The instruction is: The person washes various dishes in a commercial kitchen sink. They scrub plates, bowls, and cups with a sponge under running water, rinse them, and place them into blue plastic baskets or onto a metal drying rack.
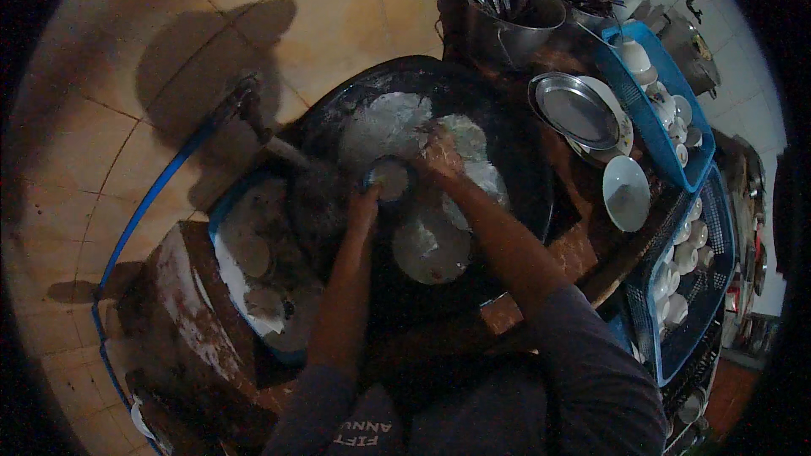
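Note:
A large dark round basin [545, 202] lies before me, with patches of whitish suds or pale dishes inside; which they are is hard to tell. My left hand [369, 195] grips the near rim of a small round dish [391, 180] over the basin's middle. My right hand [443, 153] is a little further right, fingers curled over the whitish area; whether it holds something is unclear. A round pale dish [433, 252] lies nearer to me in the basin. On the left, a blue-rimmed tub [213, 218] holds cloudy water and round dishes.
A faucet [250, 101] with a blue hose [152, 193] stands at the left. Metal plates [578, 111], a white bowl [626, 193] and a metal pot of cutlery [514, 25] are at the right. Blue baskets [708, 145] beyond hold several white cups.

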### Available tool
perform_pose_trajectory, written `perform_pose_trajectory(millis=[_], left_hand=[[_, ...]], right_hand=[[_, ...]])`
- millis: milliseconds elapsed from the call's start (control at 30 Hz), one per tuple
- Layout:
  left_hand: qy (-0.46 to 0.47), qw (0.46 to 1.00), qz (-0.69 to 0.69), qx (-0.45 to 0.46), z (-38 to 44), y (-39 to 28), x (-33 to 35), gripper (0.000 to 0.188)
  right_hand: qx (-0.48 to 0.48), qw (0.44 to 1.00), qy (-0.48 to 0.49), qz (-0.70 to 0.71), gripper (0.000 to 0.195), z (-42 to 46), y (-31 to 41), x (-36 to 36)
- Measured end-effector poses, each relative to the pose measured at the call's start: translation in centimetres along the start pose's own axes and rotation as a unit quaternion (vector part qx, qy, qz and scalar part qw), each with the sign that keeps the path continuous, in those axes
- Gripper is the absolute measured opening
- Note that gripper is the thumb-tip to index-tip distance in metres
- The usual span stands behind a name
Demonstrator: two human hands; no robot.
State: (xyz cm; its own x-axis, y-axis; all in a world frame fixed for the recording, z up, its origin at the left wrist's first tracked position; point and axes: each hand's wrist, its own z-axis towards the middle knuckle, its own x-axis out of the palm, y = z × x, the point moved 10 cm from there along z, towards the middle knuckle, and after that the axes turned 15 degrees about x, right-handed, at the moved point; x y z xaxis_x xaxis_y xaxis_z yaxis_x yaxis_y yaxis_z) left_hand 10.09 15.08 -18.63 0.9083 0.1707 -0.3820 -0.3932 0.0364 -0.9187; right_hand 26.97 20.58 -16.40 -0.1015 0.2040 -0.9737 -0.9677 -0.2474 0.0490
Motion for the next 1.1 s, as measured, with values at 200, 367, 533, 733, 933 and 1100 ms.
perform_pose_trajectory(millis=[200, 367, 533, 733, 933, 1100], left_hand=[[-0.021, 0.997, -0.048, -0.064, -1.2, 5.3, -1.2, 0.05], [-0.039, 0.899, -0.386, -0.201, -0.8, 6.2, 3.4, 0.043], [-0.109, 0.78, -0.556, -0.267, -2.9, 0.4, 1.2, 0.04], [-0.069, 0.72, -0.643, -0.254, -2.5, -2.1, 1.8, 0.037], [0.033, 0.64, -0.753, -0.148, -2.5, -2.7, 2.3, 0.036], [-0.068, 0.678, -0.701, -0.209, -2.1, -0.2, 3.3, 0.035]], right_hand=[[0.008, 0.994, 0.062, -0.093, 0.043, 0.3, -4.9, 5.2], [0.012, 0.983, 0.176, -0.059, 0.042, 1.2, -15.4, 15.5], [0.15, 0.95, 0.256, -0.094, 0.048, 0.8, -10.4, 14.4], [0.232, 0.938, 0.259, 0.007, 0.049, 2.0, -8.8, 9.9], [0.317, 0.904, 0.277, 0.077, 0.05, -1.4, -10.2, 9.5], [0.357, 0.889, 0.261, 0.121, 0.055, -2.0, -13.3, 7.5]])
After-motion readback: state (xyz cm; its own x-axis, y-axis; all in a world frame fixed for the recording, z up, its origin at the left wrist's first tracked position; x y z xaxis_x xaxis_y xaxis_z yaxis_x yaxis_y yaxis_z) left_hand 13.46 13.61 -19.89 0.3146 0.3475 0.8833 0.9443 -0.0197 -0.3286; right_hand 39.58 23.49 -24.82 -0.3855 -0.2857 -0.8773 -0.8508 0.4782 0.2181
